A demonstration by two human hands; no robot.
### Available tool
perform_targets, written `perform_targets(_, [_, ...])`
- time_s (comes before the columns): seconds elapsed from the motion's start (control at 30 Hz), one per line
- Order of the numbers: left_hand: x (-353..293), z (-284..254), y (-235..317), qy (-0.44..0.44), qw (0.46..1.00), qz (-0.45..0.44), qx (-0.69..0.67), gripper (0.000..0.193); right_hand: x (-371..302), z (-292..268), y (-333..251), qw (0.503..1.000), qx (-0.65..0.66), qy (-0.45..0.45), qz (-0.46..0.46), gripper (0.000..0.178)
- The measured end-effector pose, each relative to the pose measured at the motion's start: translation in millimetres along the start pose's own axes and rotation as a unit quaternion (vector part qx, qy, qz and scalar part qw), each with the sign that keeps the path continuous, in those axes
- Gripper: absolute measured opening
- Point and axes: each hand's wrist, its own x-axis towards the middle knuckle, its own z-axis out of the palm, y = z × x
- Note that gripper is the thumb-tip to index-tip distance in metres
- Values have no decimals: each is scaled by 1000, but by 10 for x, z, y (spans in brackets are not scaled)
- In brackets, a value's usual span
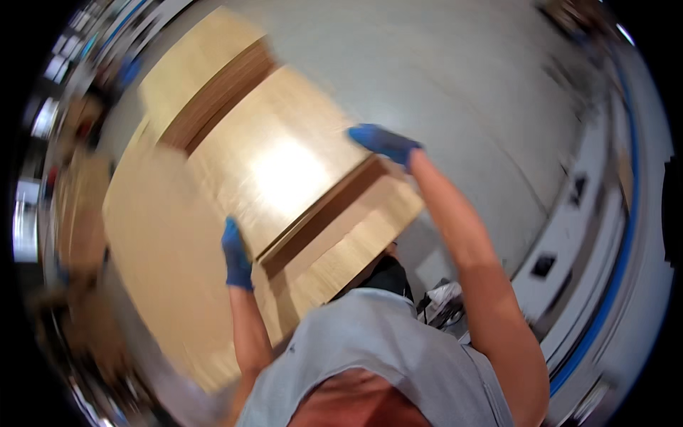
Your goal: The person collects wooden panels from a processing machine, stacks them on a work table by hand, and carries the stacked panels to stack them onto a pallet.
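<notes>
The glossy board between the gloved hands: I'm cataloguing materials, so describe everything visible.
The glossy board looks like pale wood, flat and four-sided, with a bright glare near its middle. It slants across the view; a pale strip shows beyond its dark near edge. The left hand is at its left edge, the right hand at its right; blur hides their grip.

no lettering, number or sign that you can read, a small dark mark (290, 349) on your grey shirt (348, 324), too tiny for you to make out
</notes>
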Motion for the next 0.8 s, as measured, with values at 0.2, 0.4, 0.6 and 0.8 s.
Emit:
perform_targets(0.2, [346,454,-285,-106,982,82,135,51,-362,998,-119,734,-262,595,-199,35])
perform_targets(0.4, [35,1626,-411,-239,912,243,226,50,-4015,2273,643,536,-234,811,22,33])
perform_targets(0.6, [-1176,2130,-787,-407,813,359,212,49,-6886,5579,960,42,-284,880,379,34])
perform_targets(0.8, [-4118,1559,-1584,-747,619,-55,237,53,-7983,9054,1410,-259,-79,760,591,44])
